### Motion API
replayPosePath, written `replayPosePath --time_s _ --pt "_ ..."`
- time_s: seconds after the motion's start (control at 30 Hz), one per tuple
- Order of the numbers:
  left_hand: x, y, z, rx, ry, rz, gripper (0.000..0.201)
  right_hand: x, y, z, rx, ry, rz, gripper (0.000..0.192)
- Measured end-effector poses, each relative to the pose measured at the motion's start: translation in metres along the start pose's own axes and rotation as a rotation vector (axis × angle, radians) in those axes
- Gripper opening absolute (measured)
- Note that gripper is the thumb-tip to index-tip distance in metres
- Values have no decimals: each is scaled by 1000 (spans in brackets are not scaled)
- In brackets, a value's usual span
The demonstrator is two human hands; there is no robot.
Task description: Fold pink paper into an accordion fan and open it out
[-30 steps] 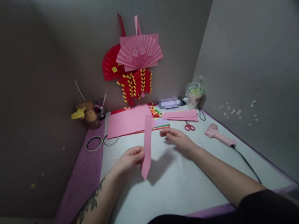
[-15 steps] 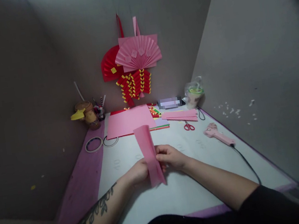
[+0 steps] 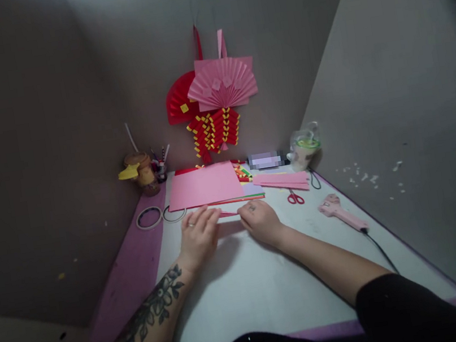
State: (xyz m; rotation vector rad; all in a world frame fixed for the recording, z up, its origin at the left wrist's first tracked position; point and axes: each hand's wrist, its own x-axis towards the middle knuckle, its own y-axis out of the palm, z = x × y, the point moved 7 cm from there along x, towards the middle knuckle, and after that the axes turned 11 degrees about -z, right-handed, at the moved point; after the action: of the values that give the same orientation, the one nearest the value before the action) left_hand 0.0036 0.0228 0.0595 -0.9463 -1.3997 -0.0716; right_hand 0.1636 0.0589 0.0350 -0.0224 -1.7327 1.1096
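a: since the earlier frames the pink paper strip (image 3: 228,214) has come down. half a second ago it stood upright between the hands, above the surface; now it lies flat on the white mat (image 3: 253,281), just in front of the stack of coloured sheets (image 3: 207,186).

b: and the hands?

a: both palm-down on it. the left hand (image 3: 198,234) presses its fingers over the strip's left end, and the right hand (image 3: 259,220) covers the right end. neither is closed into a fist or pinching anything i can see; they look like flat, pressing hands, probably pinning the strip so it stays put. only a sliver of pink shows between them.

b: why that spot?

a: my guess is that it's the bare stretch of mat nearest the body, with supplies pushed to the back and sides, out of the way but within reach.

b: counts from the head view?

a: one strip under the hands, two hands. one pair of red scissors (image 3: 295,198), and one pink glue gun (image 3: 340,212) with its cord, well to the right. two tape rings (image 3: 149,217) at the left edge. a small pile of cut pink strips (image 3: 283,180) by the scissors. two paper fans (image 3: 221,83) hang on the back wall, one red, one pink.
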Motion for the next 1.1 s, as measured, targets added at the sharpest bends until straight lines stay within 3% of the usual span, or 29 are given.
replayPosePath --time_s 0.13,0.23,0.4,0.53,0.73,0.9,1.1 --pt "-6 32 -8 76 49 332 34 3 21 15 -59 -58 125 21" --pt "-7 46 -3 69 18 461 30 0 32 17 -50 -41 197 25" --pt "-9 55 3 118 12 525 27 -4 41 11 -34 -17 231 26" --pt "-20 64 12 198 3 641 21 -13 53 8 -45 -4 332 20" --pt "-29 64 30 241 -107 674 25 -19 57 -2 13 150 432 17" --pt "-32 61 48 153 -262 713 26 -28 55 -30 82 277 504 14" --pt "-34 60 64 34 -352 751 27 -40 47 -64 181 398 519 13"
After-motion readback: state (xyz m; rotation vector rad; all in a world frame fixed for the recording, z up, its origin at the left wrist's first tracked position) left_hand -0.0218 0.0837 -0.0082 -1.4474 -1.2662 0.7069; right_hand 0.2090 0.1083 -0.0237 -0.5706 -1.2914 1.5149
